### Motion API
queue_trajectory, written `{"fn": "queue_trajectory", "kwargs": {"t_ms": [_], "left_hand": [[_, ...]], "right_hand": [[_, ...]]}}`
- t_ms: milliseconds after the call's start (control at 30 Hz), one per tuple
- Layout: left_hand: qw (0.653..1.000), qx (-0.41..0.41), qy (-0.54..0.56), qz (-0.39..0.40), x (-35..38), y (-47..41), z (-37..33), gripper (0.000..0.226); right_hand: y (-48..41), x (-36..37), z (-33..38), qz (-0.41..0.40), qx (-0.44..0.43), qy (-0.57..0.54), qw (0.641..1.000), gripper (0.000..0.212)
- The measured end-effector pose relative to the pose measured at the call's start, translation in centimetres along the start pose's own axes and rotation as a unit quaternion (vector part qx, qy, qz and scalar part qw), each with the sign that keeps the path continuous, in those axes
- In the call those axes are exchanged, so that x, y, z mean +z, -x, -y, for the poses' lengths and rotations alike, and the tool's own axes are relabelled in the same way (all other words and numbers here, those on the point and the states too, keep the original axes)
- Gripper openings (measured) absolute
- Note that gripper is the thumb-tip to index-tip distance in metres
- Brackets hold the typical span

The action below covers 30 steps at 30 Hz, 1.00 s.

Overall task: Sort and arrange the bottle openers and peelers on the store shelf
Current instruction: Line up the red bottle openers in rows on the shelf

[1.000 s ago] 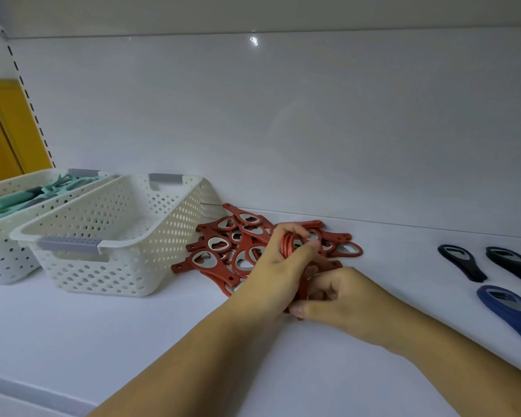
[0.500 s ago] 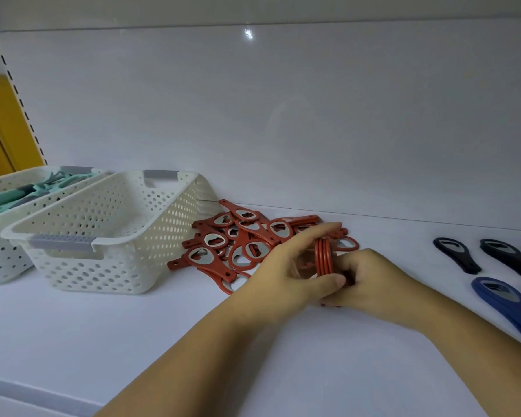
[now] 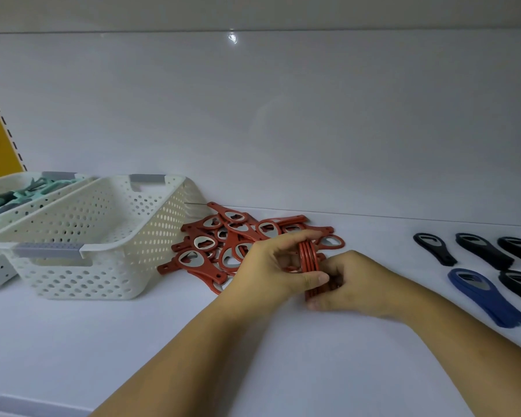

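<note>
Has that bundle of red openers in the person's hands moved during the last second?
Yes. The bundle of red openers has shifted right, from about the middle of the loose red pile towards its right end.

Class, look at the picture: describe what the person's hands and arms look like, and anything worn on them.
The left hand and right hand are bare, with no gloves or rings showing. The left forearm and right forearm are bare too, with no sleeve, watch or bracelet in view. The visible nails look short.
</note>
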<state>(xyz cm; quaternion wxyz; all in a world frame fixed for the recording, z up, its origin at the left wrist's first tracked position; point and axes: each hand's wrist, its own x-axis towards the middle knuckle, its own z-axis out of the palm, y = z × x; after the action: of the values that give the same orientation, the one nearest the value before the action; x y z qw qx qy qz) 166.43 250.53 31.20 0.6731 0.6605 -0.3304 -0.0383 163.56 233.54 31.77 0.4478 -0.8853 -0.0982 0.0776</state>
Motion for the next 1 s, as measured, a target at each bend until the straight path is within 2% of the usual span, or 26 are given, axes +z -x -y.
{"fn": "queue_trajectory", "kwargs": {"t_ms": [133, 200, 300, 400, 500, 600, 667, 800, 867, 933, 1000], "left_hand": [[0.999, -0.007, 0.043, -0.009, -0.1, 0.0, 0.1, 0.048], [0.998, -0.012, 0.063, -0.004, -0.2, 0.1, -0.1, 0.046], [0.996, -0.026, 0.086, -0.002, -0.1, 0.2, -0.5, 0.044], [0.992, -0.035, 0.124, -0.016, 0.0, 0.2, -0.5, 0.042], [0.983, -0.055, 0.177, -0.013, 0.7, 0.2, -0.3, 0.039], [0.976, -0.069, 0.204, 0.023, 1.9, 0.2, 0.0, 0.039], [0.978, -0.082, 0.183, 0.063, 2.4, 0.3, 0.3, 0.051], [0.968, -0.119, 0.088, 0.202, 2.4, 0.5, 1.0, 0.079], [0.965, -0.132, 0.086, 0.208, 2.3, 0.6, 1.1, 0.085], [0.967, -0.133, 0.083, 0.202, 2.3, 0.6, 1.4, 0.1], [0.972, -0.126, 0.082, 0.18, 2.3, 0.7, 1.6, 0.106]], "right_hand": [[0.3, -0.2, 0.1, 0.004, 0.021, 0.005, 1.0, 0.024], [0.4, 0.0, 0.4, -0.002, 0.027, 0.001, 1.0, 0.009], [0.6, 0.0, 1.0, -0.006, 0.041, -0.013, 0.999, 0.017], [1.2, -0.2, 1.5, -0.014, 0.053, -0.026, 0.998, 0.011], [2.7, -0.1, 1.3, -0.07, 0.071, -0.044, 0.994, 0.013], [4.8, -0.2, 0.7, -0.116, 0.094, -0.044, 0.988, 0.019], [6.3, -0.3, 0.3, -0.13, 0.119, -0.033, 0.984, 0.025], [9.9, -0.5, -0.7, -0.154, 0.184, 0.007, 0.971, 0.043], [11.9, -1.0, -1.3, -0.184, 0.219, 0.02, 0.958, 0.048], [14.1, -2.0, -1.5, -0.21, 0.257, 0.054, 0.942, 0.04], [16.0, -3.3, -1.7, -0.228, 0.299, 0.104, 0.921, 0.038]]}}
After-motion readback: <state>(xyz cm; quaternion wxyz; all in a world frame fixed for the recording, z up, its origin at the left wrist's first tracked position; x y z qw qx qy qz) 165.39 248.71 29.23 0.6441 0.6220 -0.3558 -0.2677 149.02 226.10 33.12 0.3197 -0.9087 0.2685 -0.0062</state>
